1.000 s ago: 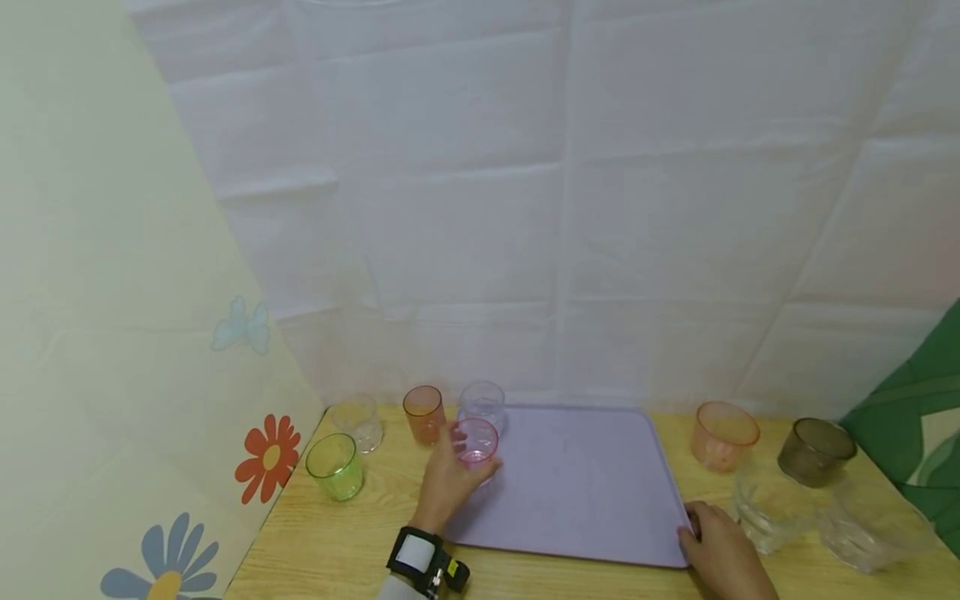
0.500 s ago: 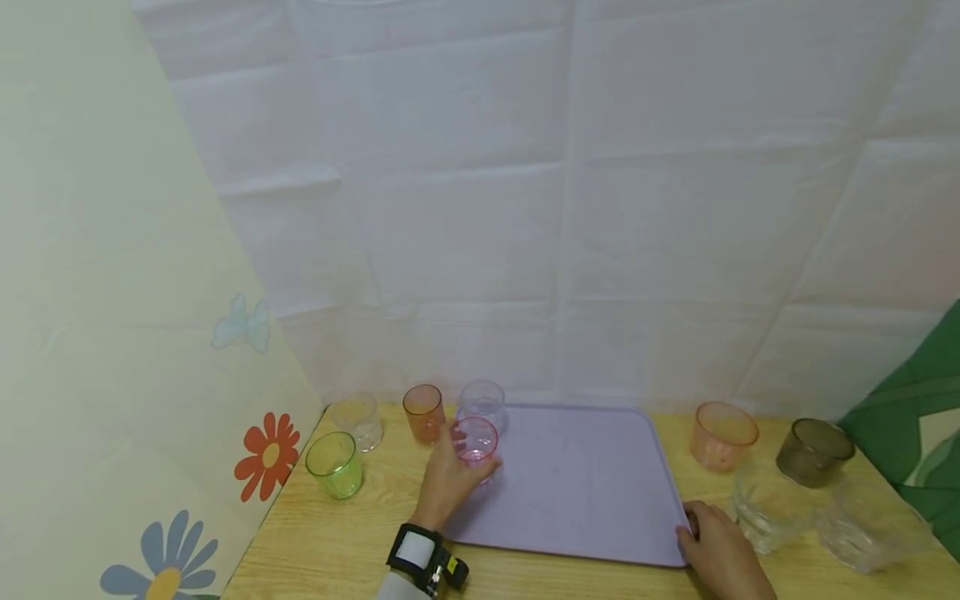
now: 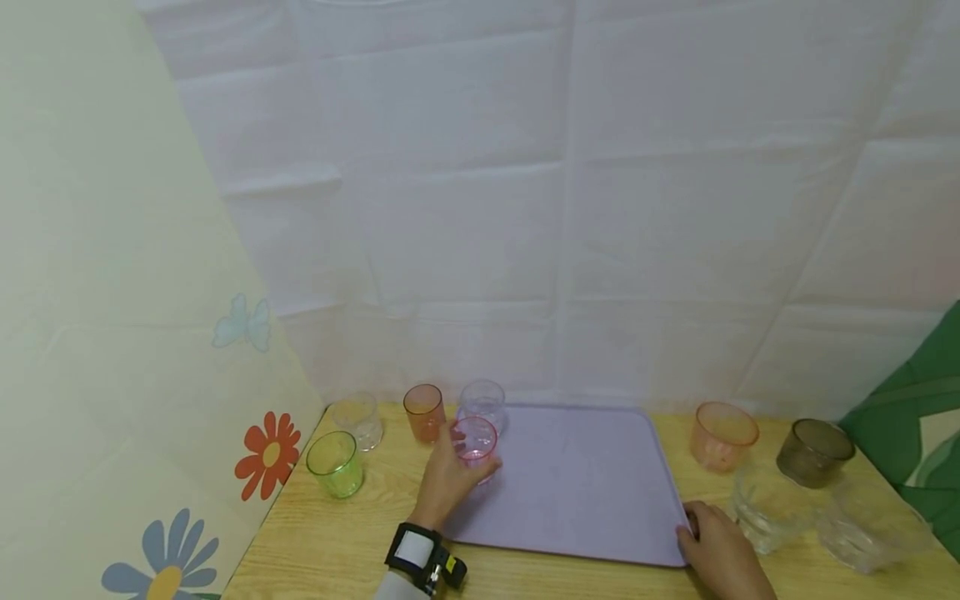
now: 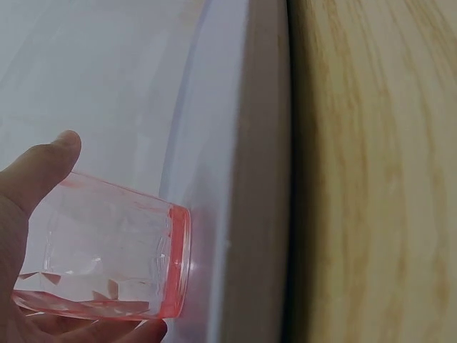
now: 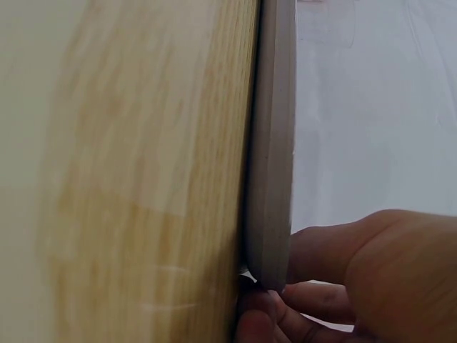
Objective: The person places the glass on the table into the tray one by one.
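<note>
My left hand (image 3: 447, 485) holds a clear pink-rimmed cup (image 3: 476, 450) over the left part of a lilac tray (image 3: 577, 492). In the left wrist view, the thumb lies along one side of the pink cup (image 4: 107, 243) and the fingers wrap the other; its base is right at the tray surface. At the tray's front right corner, my right hand (image 3: 722, 546) grips the edge. The right wrist view shows the thumb on top of the tray rim (image 5: 275, 143) and fingertips (image 5: 257, 304) underneath. Just behind the pink cup is a clear cup (image 3: 483, 402).
Left of the tray stand a red-orange cup (image 3: 425, 414), a clear cup (image 3: 365, 425) and a green cup (image 3: 337, 468). On the right are an orange bowl (image 3: 723, 442), a dark bowl (image 3: 816, 454) and clear bowls (image 3: 765, 517). A white sheet (image 3: 465, 250) hangs behind.
</note>
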`<state>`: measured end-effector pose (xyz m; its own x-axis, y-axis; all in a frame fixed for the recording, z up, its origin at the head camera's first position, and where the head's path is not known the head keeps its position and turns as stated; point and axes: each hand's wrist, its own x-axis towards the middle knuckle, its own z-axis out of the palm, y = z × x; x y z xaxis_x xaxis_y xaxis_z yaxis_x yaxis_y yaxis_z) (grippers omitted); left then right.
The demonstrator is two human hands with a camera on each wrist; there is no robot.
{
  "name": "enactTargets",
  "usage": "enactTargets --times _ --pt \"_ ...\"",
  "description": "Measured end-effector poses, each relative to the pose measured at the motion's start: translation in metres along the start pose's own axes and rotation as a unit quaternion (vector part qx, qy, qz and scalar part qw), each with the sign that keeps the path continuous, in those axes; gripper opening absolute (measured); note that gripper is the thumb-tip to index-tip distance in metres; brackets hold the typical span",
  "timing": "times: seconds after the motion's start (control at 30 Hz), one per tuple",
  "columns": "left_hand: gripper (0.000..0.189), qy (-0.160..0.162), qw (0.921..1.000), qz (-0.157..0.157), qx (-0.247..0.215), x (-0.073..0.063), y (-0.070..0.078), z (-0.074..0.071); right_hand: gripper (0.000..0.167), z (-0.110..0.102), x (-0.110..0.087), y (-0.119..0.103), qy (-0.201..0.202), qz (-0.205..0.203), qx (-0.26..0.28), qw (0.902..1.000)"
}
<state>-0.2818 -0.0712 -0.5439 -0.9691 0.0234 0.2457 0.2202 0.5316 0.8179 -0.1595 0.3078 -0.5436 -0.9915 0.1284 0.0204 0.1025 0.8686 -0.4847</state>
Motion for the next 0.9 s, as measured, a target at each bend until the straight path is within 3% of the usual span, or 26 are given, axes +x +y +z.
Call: enactTargets --times 0.53,0.9 --pt "0.098 -0.039 0.999 0.023 0.0 -0.002 -0.001 -0.018 0.036 0.0 0.001 0.001 -0.013 0.006 -0.001 0.9999" --pt "0.093 -0.067 0.9959 0.049 0.034 -0.005 -0.003 -0.032 0.036 -0.001 0.001 0.0 -0.018 0.006 -0.004 0.9998"
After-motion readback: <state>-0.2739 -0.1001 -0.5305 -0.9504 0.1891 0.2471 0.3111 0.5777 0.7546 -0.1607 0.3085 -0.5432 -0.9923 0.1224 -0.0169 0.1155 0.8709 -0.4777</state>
